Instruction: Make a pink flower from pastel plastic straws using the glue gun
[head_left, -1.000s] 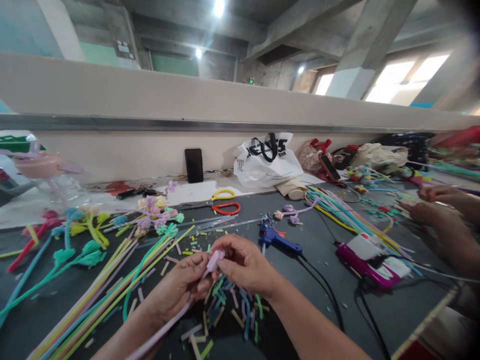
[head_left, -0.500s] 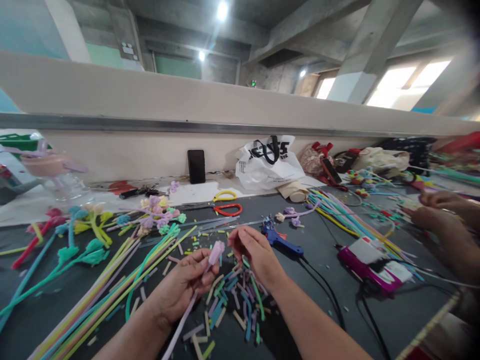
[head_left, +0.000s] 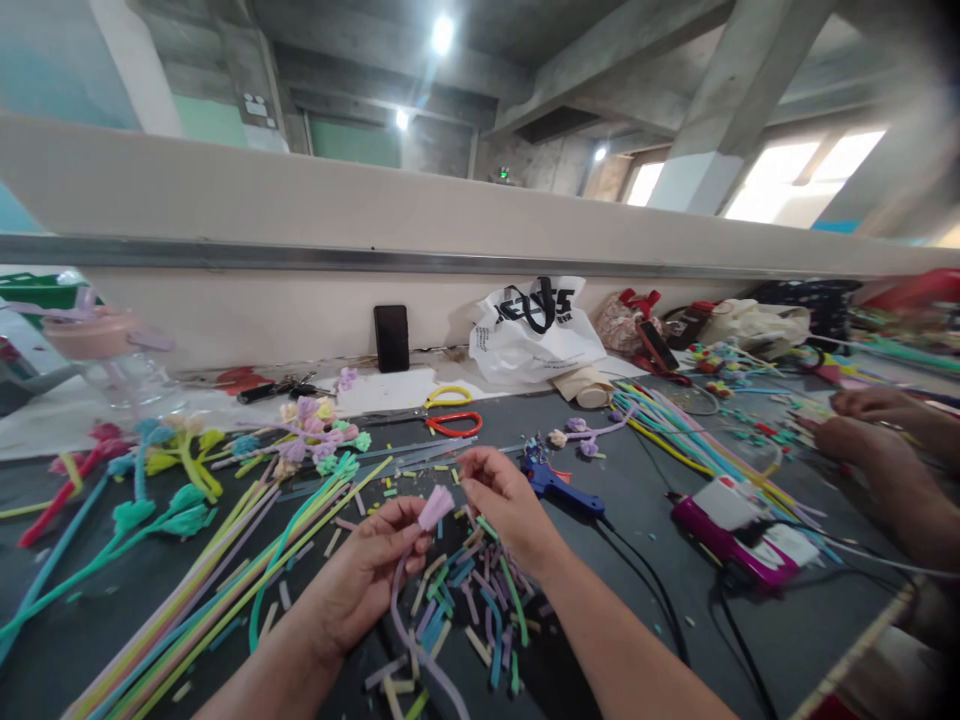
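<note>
My left hand [head_left: 379,560] pinches a lilac pipe-cleaner flower bud [head_left: 436,508] between thumb and fingers, its head pointing up. From it a long lilac stem curves down toward the table's near edge. Just right of the bud is my right hand [head_left: 506,510], fingers loosely bent, thumb and forefinger apart, with nothing visible in them. Beneath both hands lie several short cut pieces of pipe cleaner [head_left: 450,600] in purple, blue, cream and green. A blue glue gun [head_left: 562,490] rests to the right of my right hand.
Long pipe cleaners [head_left: 217,590] lie at left, with finished fuzzy flowers [head_left: 315,430] behind. Scissors [head_left: 454,424] lie at the back, near a phone [head_left: 391,338] and a white bag [head_left: 532,330]. A magenta power strip [head_left: 735,540] and cables lie right, near another person's hands [head_left: 870,430].
The lilac bud has tilted slightly and its stem has swung to the right. My right hand's fingers have curled a little more beside the bud. The view has shifted slightly.
</note>
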